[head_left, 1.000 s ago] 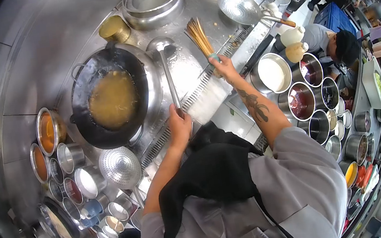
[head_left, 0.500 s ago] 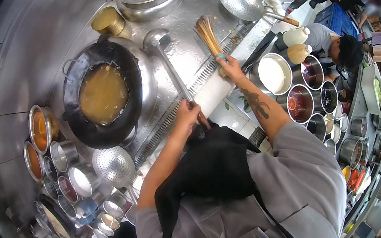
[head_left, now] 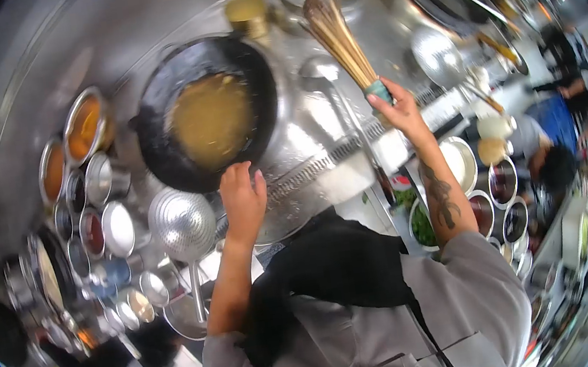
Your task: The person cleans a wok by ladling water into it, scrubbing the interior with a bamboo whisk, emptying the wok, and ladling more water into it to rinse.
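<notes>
My right hand [head_left: 397, 112] is closed around the teal-wrapped end of a bamboo wok brush [head_left: 340, 36], fingers clamped on it with the thumb lying along the band. The splints point away from me toward 11 o'clock, over the steel stove top [head_left: 396, 55], and their tips are dark.

My left hand [head_left: 242, 204] is at the black wok [head_left: 262, 97], on its near rim between 5 and 6 o'clock. The fingers there lie together and the thumb stands a little apart from them; I cannot tell whether they are clamped on anything, because the back of the hand hides it.

The wok sits ahead of my left hand, toward 11 o'clock, with cloudy yellow-brown liquid [head_left: 213, 120] pooled in it. At the wok's 3 o'clock a ladle [head_left: 352, 122] lies between my hands, its bowl on the stove top and its handle running back toward me.

A perforated strainer [head_left: 182, 222] rests just beside my left hand, at 9 o'clock. At the wok's 9 o'clock stands a steel bowl of orange liquid [head_left: 84, 127]. From my right hand, a second strainer [head_left: 438, 57] lies at 2 o'clock.
</notes>
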Demonstrator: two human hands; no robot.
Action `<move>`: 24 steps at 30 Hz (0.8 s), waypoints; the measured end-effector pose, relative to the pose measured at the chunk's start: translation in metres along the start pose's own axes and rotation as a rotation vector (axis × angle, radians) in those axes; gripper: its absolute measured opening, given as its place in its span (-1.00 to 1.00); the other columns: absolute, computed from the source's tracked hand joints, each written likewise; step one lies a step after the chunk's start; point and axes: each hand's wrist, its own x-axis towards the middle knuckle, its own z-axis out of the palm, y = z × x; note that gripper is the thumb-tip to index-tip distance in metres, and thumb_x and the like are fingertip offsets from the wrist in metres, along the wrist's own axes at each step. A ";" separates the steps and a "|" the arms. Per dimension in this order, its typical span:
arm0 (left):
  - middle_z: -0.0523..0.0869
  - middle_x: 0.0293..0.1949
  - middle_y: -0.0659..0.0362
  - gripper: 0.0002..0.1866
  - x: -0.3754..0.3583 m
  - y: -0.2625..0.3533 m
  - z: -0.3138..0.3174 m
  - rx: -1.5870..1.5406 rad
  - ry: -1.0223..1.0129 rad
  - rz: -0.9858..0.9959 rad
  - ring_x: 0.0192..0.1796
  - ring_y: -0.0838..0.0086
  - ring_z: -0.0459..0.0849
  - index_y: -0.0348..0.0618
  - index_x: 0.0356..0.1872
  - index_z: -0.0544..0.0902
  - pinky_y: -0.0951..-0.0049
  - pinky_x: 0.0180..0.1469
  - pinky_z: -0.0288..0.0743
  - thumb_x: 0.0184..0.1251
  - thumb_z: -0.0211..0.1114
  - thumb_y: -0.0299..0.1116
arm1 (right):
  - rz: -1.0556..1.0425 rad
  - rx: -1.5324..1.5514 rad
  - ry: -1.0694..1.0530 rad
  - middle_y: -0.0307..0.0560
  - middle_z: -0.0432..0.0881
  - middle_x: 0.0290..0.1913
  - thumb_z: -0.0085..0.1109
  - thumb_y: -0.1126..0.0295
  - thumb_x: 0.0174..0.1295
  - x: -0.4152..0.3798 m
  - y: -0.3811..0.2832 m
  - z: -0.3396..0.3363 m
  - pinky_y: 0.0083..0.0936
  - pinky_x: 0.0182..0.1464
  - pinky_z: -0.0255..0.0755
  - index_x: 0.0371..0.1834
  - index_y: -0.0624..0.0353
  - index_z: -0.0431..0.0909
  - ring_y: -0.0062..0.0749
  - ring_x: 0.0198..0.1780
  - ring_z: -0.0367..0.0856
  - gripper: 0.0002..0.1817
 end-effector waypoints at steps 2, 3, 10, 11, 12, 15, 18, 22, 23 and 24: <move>0.66 -0.30 -0.07 -0.84 -0.018 -0.031 0.005 0.023 -0.042 -0.108 -0.20 0.04 0.65 -0.25 -0.24 0.62 0.08 -0.15 0.49 0.26 0.29 -0.38 | -0.230 -0.199 -0.191 -0.18 0.64 -0.23 0.34 0.25 0.27 0.025 -0.025 0.024 -0.47 -0.21 0.52 0.21 0.30 0.52 -0.50 -0.27 0.58 -0.49; 0.65 -0.44 0.01 -0.83 -0.026 -0.042 0.010 0.108 -0.117 -0.095 -0.32 0.08 0.66 -0.20 -0.39 0.58 0.07 -0.22 0.46 0.28 0.28 -0.32 | -0.350 -0.302 -0.273 -0.14 0.66 -0.24 0.34 0.27 0.26 0.035 -0.040 0.035 -0.40 -0.20 0.54 0.21 0.30 0.52 -0.42 -0.28 0.62 -0.50; 0.63 -0.53 0.04 -0.85 -0.033 -0.045 0.015 0.188 -0.105 -0.085 -0.38 0.09 0.66 -0.16 -0.47 0.54 0.08 -0.29 0.45 0.28 0.18 -0.37 | -0.813 -1.046 -1.105 0.16 0.67 -0.26 0.29 0.19 0.12 0.071 -0.155 0.160 -0.12 -0.19 0.57 0.00 0.15 0.61 0.04 -0.27 0.69 -0.60; 0.65 -0.52 0.07 -0.89 -0.034 -0.050 0.019 0.197 -0.096 -0.074 -0.38 0.14 0.68 -0.14 -0.47 0.55 0.12 -0.30 0.45 0.24 0.18 -0.41 | -0.798 -1.098 -1.172 0.17 0.69 -0.27 0.27 0.22 0.11 0.075 -0.148 0.191 -0.11 -0.16 0.58 -0.09 0.17 0.66 0.05 -0.24 0.70 -0.65; 0.67 -0.51 0.09 -0.93 -0.037 -0.053 0.022 0.202 -0.094 -0.064 -0.39 0.19 0.69 -0.12 -0.47 0.56 0.15 -0.30 0.45 0.19 0.19 -0.44 | -0.774 -1.149 -1.240 0.18 0.72 -0.27 0.25 0.26 0.09 0.078 -0.133 0.224 -0.11 -0.13 0.59 -0.18 0.20 0.70 0.06 -0.21 0.72 -0.70; 0.68 -0.53 0.09 -0.96 -0.040 -0.052 0.023 0.242 -0.031 -0.076 -0.40 0.20 0.71 -0.10 -0.45 0.59 0.16 -0.29 0.46 0.10 0.18 -0.44 | -0.741 -0.967 -1.045 0.20 0.71 -0.33 0.23 0.25 0.09 0.084 -0.104 0.296 -0.12 -0.13 0.61 -0.28 0.18 0.73 0.07 -0.25 0.73 -0.75; 0.69 -0.55 0.09 -0.93 -0.044 -0.056 0.012 0.248 -0.027 -0.063 -0.42 0.22 0.71 -0.09 -0.44 0.60 0.19 -0.29 0.46 0.11 0.15 -0.42 | -0.826 -0.937 -1.112 0.27 0.69 -0.28 0.31 0.19 0.06 0.055 -0.129 0.297 -0.06 -0.08 0.57 -0.11 0.31 0.63 0.14 -0.16 0.70 -0.57; 0.69 -0.53 0.09 -0.92 -0.041 -0.056 0.014 0.186 -0.006 -0.085 -0.42 0.22 0.70 -0.09 -0.44 0.59 0.17 -0.29 0.46 0.12 0.13 -0.41 | -0.420 -0.798 -1.002 0.30 0.69 -0.30 0.30 0.17 0.11 0.085 -0.134 0.341 -0.08 -0.08 0.55 -0.20 0.28 0.68 0.17 -0.15 0.70 -0.63; 0.70 -0.52 0.09 -0.92 -0.043 -0.056 0.019 0.183 -0.002 -0.078 -0.43 0.22 0.70 -0.09 -0.44 0.59 0.17 -0.29 0.46 0.12 0.13 -0.41 | -0.379 -0.798 -0.898 0.31 0.69 -0.29 0.29 0.17 0.13 0.090 -0.125 0.357 -0.08 -0.08 0.55 -0.23 0.28 0.68 0.18 -0.15 0.70 -0.65; 0.70 -0.52 0.09 -0.92 -0.041 -0.061 0.020 0.192 0.005 -0.069 -0.43 0.21 0.69 -0.10 -0.45 0.59 0.17 -0.29 0.46 0.12 0.13 -0.41 | -0.458 -0.839 -0.921 0.32 0.69 -0.27 0.28 0.17 0.13 0.085 -0.134 0.359 -0.08 -0.06 0.54 -0.21 0.28 0.68 0.18 -0.13 0.70 -0.64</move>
